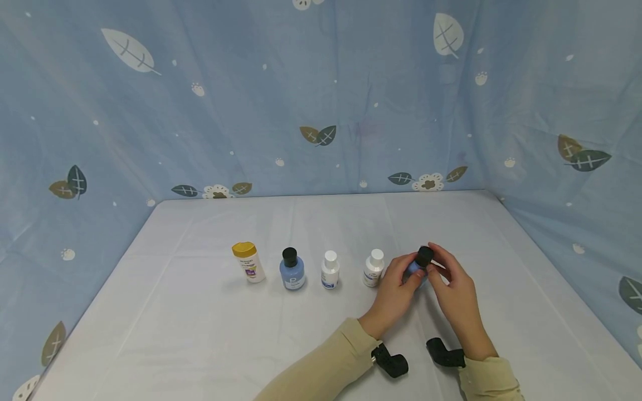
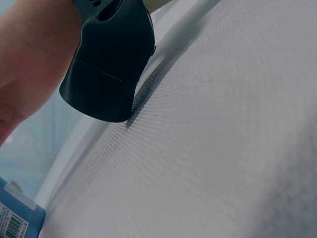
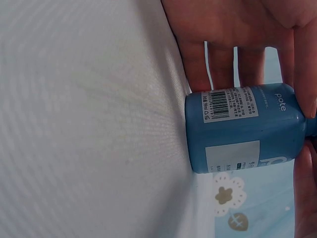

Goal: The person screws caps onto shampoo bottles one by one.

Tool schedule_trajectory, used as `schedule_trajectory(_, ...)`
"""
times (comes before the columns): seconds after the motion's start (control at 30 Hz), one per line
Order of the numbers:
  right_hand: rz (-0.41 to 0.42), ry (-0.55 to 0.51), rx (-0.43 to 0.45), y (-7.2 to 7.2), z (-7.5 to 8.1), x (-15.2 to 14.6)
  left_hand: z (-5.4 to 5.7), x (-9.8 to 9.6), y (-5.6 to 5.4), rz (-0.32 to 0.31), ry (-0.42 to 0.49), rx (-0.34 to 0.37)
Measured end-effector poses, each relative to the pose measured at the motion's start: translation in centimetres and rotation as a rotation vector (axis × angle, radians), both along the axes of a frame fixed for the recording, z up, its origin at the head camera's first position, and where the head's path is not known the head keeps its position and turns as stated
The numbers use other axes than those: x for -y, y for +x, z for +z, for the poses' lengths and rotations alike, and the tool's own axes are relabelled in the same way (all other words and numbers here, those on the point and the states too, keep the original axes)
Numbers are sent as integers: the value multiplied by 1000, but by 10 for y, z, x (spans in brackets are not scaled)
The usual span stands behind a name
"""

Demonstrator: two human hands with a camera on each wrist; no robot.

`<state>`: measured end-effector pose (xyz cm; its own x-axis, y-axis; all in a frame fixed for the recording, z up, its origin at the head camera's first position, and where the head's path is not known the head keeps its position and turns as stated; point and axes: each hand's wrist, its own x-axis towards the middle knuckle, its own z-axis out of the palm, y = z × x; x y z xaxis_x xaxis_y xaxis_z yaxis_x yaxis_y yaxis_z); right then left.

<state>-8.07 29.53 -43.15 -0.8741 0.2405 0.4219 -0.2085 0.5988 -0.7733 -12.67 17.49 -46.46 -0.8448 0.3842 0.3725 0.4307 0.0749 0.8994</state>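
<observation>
A blue bottle with a black cap (image 1: pixel 424 255) is between my two hands at the right of the row. Its base is on the white cloth in the right wrist view, where the blue body (image 3: pixel 247 131) shows a barcode label. My left hand (image 1: pixel 393 292) grips the bottle from the left, fingers behind and thumb in front. My right hand (image 1: pixel 457 295) pinches near the cap from the right, index finger at the far side and thumb in front. Only a corner of the blue bottle (image 2: pixel 20 210) shows in the left wrist view.
Left of my hands stand two white bottles (image 1: pixel 372 268) (image 1: pixel 330 270), another blue bottle (image 1: pixel 292 273) and a white bottle with a yellow cap (image 1: pixel 249 264). Black camera mounts (image 1: pixel 391 362) sit at both wrists, close together. A patterned blue curtain (image 1: pixel 321 83) borders the white table (image 1: pixel 175 323).
</observation>
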Motion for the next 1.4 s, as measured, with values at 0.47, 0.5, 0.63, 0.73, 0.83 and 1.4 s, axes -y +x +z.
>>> schedule_trajectory(0.47, 4, -1, -33, -1, 3, 1, 1, 0, 1, 3, 3, 24)
schedule_trajectory(0.5, 5, 0, -34, -1, 2, 1, 0, 0, 1, 4, 4, 23)
schedule_trajectory(0.63, -5, -12, -17, -1, 2, 1, -1, -1, -1, 10, 4, 9)
schedule_trajectory(0.73, -17, -19, 5, -1, 3, 1, -1, -1, -1, 12, 5, 0)
schedule_trajectory(0.83, -21, -23, 10, 0, 3, 1, 0, -1, -1, 13, 6, -3)
schedule_trajectory(1.4, 7, -29, -59, -3, 3, 0, 0, -1, 0, 9, 0, 18)
